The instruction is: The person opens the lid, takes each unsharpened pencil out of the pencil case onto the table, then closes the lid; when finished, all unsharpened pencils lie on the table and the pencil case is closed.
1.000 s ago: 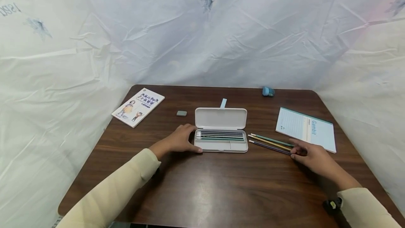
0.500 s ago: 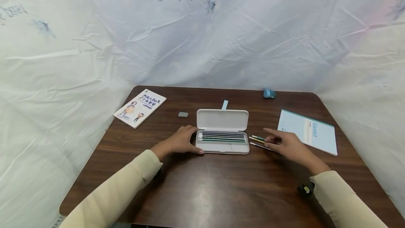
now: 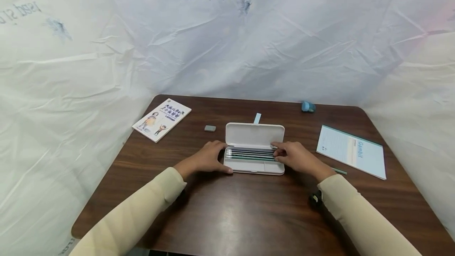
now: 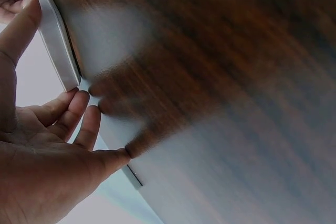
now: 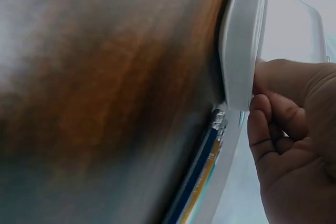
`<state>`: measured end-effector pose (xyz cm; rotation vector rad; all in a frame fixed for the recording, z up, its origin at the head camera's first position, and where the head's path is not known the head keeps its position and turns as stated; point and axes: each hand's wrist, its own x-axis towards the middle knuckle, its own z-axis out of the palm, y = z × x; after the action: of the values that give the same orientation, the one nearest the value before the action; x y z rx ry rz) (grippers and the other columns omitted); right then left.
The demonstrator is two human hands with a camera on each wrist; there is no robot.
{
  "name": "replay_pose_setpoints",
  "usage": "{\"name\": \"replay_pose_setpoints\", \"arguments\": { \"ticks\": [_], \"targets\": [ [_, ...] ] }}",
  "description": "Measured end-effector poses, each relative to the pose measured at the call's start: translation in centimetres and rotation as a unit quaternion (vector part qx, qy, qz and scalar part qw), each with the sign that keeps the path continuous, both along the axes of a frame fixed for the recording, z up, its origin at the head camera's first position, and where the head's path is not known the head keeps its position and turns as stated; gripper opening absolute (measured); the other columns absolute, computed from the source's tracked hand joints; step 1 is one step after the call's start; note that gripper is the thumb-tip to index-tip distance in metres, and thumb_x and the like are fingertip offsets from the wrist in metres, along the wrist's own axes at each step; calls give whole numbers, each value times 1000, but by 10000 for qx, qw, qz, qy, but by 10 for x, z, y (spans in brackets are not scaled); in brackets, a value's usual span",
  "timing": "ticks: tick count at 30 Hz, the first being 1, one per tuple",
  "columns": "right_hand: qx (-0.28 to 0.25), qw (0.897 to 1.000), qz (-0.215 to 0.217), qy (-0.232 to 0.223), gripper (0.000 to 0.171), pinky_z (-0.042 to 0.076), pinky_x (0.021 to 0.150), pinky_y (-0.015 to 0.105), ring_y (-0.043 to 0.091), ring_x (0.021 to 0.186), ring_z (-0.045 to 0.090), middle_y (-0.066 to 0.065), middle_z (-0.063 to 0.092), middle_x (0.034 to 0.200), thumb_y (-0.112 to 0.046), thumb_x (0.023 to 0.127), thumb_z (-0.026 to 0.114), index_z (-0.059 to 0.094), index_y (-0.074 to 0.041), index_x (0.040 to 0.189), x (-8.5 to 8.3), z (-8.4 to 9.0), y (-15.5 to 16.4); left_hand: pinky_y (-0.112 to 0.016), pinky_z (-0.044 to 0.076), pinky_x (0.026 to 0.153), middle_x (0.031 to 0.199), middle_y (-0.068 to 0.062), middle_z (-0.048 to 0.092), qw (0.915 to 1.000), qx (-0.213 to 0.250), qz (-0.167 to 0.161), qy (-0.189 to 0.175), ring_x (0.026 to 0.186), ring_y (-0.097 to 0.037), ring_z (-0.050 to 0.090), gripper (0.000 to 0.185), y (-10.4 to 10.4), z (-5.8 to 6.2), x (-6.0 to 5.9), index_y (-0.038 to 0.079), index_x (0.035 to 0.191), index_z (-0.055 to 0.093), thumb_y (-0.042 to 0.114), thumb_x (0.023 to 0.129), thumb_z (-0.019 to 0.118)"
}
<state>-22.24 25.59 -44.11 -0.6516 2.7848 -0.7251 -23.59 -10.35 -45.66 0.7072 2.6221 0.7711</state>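
Your left hand [image 3: 207, 158] braces left end of open white pencil case [image 3: 254, 134] at table [image 3: 249, 216] centre, fingers relaxed, spread; your right hand [image 3: 296, 156] at right end, fingers curled, grip on pencils [image 3: 251, 154] inside unclear; three loose pencils [image 5: 202, 174] beside case.

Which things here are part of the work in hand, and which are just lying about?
In hand:
- pencil case, lid open
- pencils in its tray
- left hand, on the case's left end
- right hand, at its right end

Lying about:
- children's book
- grey eraser
- notepad
- blue sharpener
- loose pencil
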Motion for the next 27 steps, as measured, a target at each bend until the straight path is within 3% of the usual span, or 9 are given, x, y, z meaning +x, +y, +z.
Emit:
{"name": "replay_pose_setpoints", "arguments": {
  "ticks": [13,17,21,27],
  "targets": [
    [525,9975,420,-212,56,67,89,40,25,114,80,9,84,118,-2,105,74,58,6,158,-9,6,-9,-55,40,131,164,-18,55,9999,-123,62,50,154,-40,47,98,3,0,1,4,162,52,52,87,95],
    [462,9977,444,-202,54,66,86,36,21,109,79,8,84,116,-3,105,75,59,5,157,-10,5,-8,-56,40,131,164,-18,55,10000,-62,52,6,155,-41,46,99,2,0,0,3,162,53,52,87,96],
    [328,9984,394,-252,53,61,78,31,12,97,75,3,82,111,-6,106,74,61,3,157,-11,3,-5,-54,43,128,162,-19,57,9999,-10,-29,166,152,-42,48,102,-1,-13,-5,4,160,54,63,87,92],
    [287,9985,368,-274,52,58,78,29,8,94,71,0,81,110,-8,107,74,61,2,157,-13,1,-4,-54,42,129,163,-17,55,9999,-105,77,75,154,-40,47,100,2,-6,-2,5,162,53,57,87,94]
  ]
}}
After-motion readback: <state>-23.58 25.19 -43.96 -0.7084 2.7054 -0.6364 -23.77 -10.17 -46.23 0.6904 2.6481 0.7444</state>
